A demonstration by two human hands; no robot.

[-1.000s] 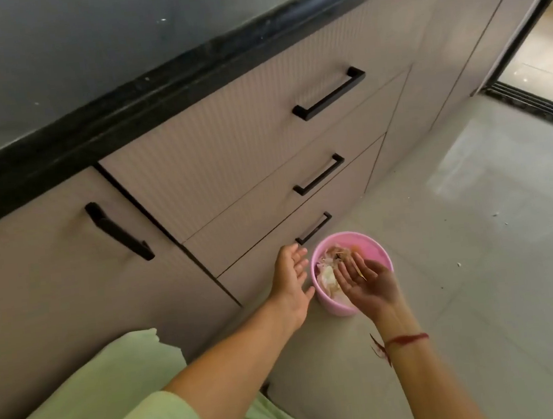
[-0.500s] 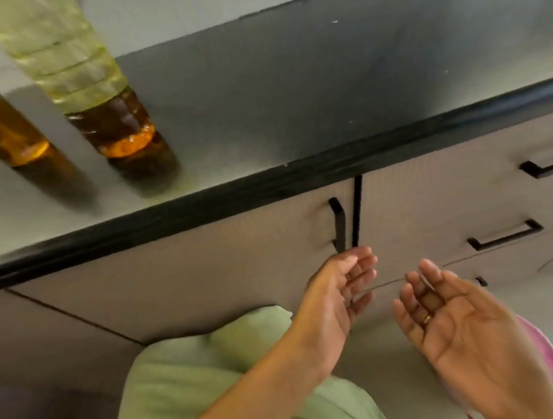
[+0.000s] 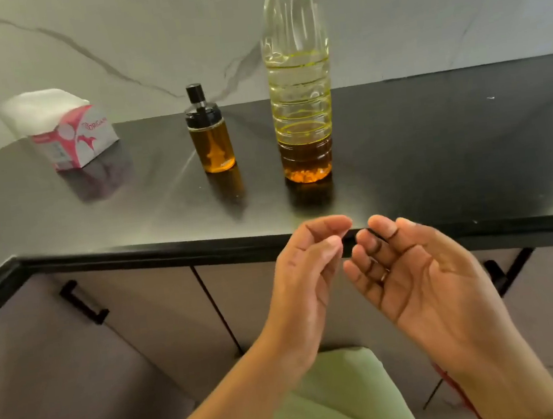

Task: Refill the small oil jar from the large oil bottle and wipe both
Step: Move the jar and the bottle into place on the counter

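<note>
The small oil jar [image 3: 211,141] (black cap on) stands upright on the dark desk [image 3: 434,157], just left of the large oil bottle [image 3: 301,103], with a tissue box [image 3: 67,136] farther left. By the desk's front edge, the left grip [image 3: 306,285] and right grip [image 3: 424,282] hover loosely curled, palms facing, holding nothing.

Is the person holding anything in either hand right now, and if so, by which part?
Nothing is held. The left hand and right hand are both empty, fingers loosely curled, in front of the counter edge, apart from the small oil jar and large oil bottle.
</note>
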